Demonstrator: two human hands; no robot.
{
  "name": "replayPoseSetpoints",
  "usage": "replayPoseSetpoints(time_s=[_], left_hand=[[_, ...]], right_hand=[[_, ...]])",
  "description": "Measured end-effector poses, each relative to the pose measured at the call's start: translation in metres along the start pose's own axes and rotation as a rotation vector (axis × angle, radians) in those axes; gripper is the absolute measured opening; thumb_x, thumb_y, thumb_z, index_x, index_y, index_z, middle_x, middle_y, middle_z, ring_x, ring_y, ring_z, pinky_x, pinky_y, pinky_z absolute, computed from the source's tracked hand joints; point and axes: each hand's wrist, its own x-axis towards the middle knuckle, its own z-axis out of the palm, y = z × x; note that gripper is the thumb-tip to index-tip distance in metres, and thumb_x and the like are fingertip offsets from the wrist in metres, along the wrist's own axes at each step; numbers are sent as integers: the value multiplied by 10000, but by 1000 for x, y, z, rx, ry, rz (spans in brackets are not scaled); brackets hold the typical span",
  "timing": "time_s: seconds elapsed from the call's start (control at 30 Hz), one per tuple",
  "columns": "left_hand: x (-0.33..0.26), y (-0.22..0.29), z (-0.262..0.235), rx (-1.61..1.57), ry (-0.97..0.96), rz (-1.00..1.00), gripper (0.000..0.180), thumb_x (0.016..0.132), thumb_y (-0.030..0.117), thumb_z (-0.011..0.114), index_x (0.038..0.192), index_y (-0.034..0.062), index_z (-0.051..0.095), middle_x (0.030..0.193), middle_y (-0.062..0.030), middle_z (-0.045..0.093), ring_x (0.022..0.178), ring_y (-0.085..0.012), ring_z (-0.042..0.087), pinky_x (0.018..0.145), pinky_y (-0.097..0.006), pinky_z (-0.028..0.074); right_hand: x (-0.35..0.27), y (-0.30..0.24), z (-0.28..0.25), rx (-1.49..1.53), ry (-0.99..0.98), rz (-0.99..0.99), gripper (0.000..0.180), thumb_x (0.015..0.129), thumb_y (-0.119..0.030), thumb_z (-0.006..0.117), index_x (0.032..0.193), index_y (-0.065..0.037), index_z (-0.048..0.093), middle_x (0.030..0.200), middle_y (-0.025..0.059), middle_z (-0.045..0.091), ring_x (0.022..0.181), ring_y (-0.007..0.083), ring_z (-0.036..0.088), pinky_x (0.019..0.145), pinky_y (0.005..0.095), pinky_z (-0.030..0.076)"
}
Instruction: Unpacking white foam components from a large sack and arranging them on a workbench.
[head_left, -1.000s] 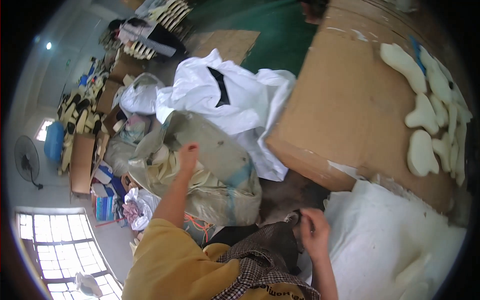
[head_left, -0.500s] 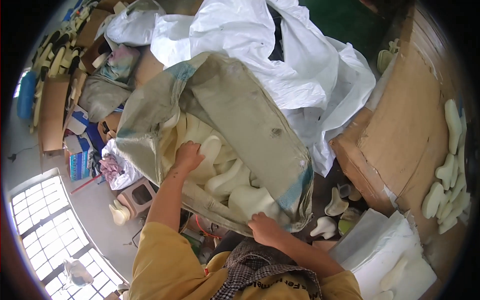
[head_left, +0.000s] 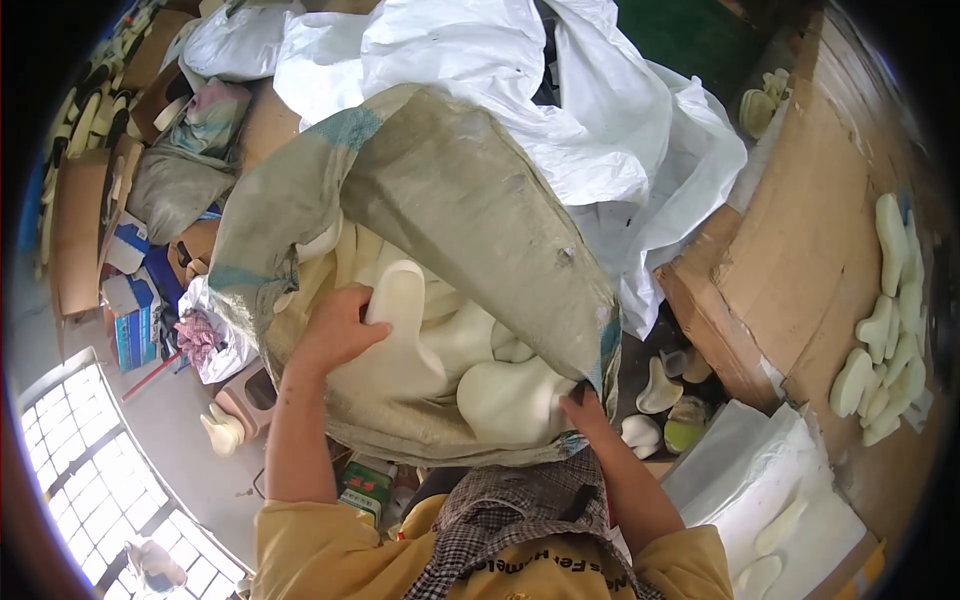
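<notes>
A large grey-beige woven sack (head_left: 470, 190) with blue-green stripes stands open in front of me, full of cream foam bicycle-saddle pads (head_left: 450, 335). Inside its left part, my left hand (head_left: 342, 328) grips one upright saddle pad (head_left: 400, 305), thumb on the near face and fingers hidden behind. At the sack's near right rim, my right hand (head_left: 585, 408) is closed around the narrow end of another saddle pad (head_left: 508, 400), whose wide end points left. The fingers of that hand are partly hidden.
White plastic sheeting (head_left: 470, 80) lies beyond the sack. A big cardboard box (head_left: 790, 270) stands right, with more foam pads (head_left: 890, 350) past it. White wrapping (head_left: 770, 500) is at near right. Cartons (head_left: 130, 300) and bags (head_left: 180, 190) crowd the left side.
My left hand has lifted a saddle pad upright from the pile. My right hand has moved right along the near rim onto the narrow end of another pad.
</notes>
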Motion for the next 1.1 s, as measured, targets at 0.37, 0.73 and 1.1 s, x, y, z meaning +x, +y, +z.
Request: replayPoseSetpoints(time_s=[0.37, 0.73, 1.1], left_hand=[[47, -25, 42, 603, 307, -205, 517, 623, 324, 691, 1000, 4, 541, 997, -199, 607, 931, -363, 588, 819, -408, 466], [103, -44, 121, 888, -516, -214, 1054, 456, 582, 765, 1259, -32, 465, 1306, -224, 451, 1175, -306, 472, 965, -362, 400], [29, -43, 156, -201, -384, -259, 646, 577, 219, 743, 1146, -24, 557, 1083, -152, 606, 984, -257, 577, 864, -331, 448]], right_hand=[[14, -48, -26, 168, -344, 211, 910, 692, -518, 716, 1330, 37, 378, 1298, 182, 466, 1198, 272, 440, 992, 368, 346], [-42, -132, -31, 109, -154, -197, 888, 691, -472, 736, 1300, 50, 356, 1224, 234, 515, 1111, 297, 533, 925, 408, 433], [-71, -98, 17, 435, -35, -392, 1030, 620, -442, 793, 1365, 24, 256, 1298, 244, 413, 1202, 328, 438, 986, 388, 382]])
